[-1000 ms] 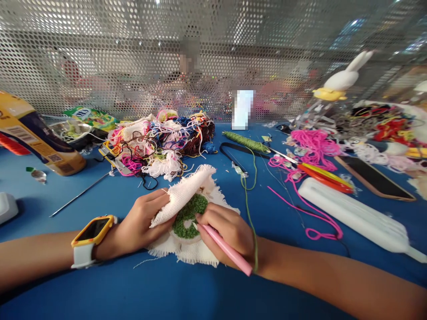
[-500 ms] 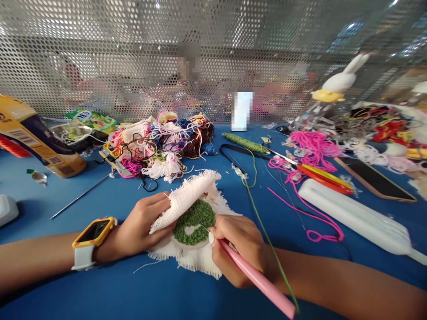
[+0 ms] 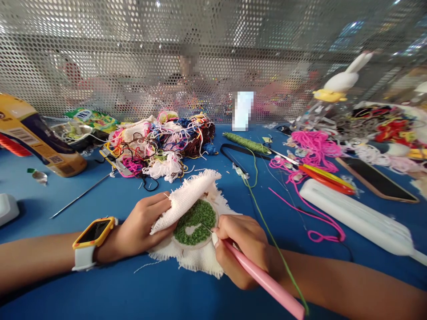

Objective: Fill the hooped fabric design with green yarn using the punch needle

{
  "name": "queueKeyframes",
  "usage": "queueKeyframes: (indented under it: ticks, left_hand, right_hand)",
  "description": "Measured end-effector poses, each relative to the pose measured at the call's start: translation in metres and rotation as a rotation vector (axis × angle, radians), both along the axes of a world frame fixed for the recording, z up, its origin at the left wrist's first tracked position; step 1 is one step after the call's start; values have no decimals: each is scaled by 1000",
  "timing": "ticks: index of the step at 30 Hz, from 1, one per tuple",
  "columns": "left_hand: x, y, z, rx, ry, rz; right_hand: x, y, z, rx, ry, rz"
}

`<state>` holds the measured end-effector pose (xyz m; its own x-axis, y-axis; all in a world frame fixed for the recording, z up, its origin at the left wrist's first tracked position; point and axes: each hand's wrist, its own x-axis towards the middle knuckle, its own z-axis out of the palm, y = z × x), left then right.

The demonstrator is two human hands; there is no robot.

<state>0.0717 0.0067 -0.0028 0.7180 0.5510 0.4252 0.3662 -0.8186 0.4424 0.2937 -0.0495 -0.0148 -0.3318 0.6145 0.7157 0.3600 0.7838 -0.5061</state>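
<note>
My right hand (image 3: pixel 240 249) is closed around a pink punch needle (image 3: pixel 267 281), its metal tip pointing left over the green loops. Green yarn (image 3: pixel 267 226) runs from the tool's back end up to a wound green skein (image 3: pixel 246 142). Beneath the tip lies a round patch of green looped pile (image 3: pixel 200 218) with a small bare pale spot, in a hoop on cream cloth (image 3: pixel 203 263) with frayed edges. My left hand (image 3: pixel 144 224) grips the cloth and hoop at the left; a folded flap of cloth covers its fingertips. A yellow-framed watch is on that wrist.
A heap of tangled yarn (image 3: pixel 163 144) lies at the back. To the right are pink yarn (image 3: pixel 313 146), red-yellow scissors (image 3: pixel 328 178), a white plastic object (image 3: pixel 355 215) and a phone (image 3: pixel 376 180). A yellow bottle (image 3: pixel 42 138) and metal rod (image 3: pixel 80 197) lie left.
My right hand and the punch needle have shifted slightly right, drawing the tip back a little. My left hand and the cloth have hardly moved.
</note>
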Motion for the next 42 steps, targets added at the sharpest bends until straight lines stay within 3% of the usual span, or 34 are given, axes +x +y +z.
queueKeyframes:
  ticks: [6, 11, 17, 21, 24, 29, 36, 42]
  left_hand:
    - [2, -6, 8, 96, -13, -43]
    - [4, -7, 9, 47, -22, -30]
    - [7, -1, 5, -139, -29, 70]
    - [6, -1, 5, -142, -23, 43]
    - [5, -1, 5, -149, -23, 49]
    - [5, -1, 4, -152, -26, 59]
    - [4, 0, 5, -160, -24, 56]
    - [5, 0, 6, -150, -30, 48]
  right_hand:
    - [-8, -2, 14, -110, -118, -100]
    - [-13, 2, 9, -124, -277, -186]
    - [-1, 1, 5, -109, -163, -126]
    - [2, -4, 5, -81, -85, -93]
    - [1, -4, 11, -181, -86, -102]
    - [4, 0, 23, -310, -162, -2]
    - [10, -7, 20, -194, -117, -73]
    - [10, -7, 20, -201, -121, -66]
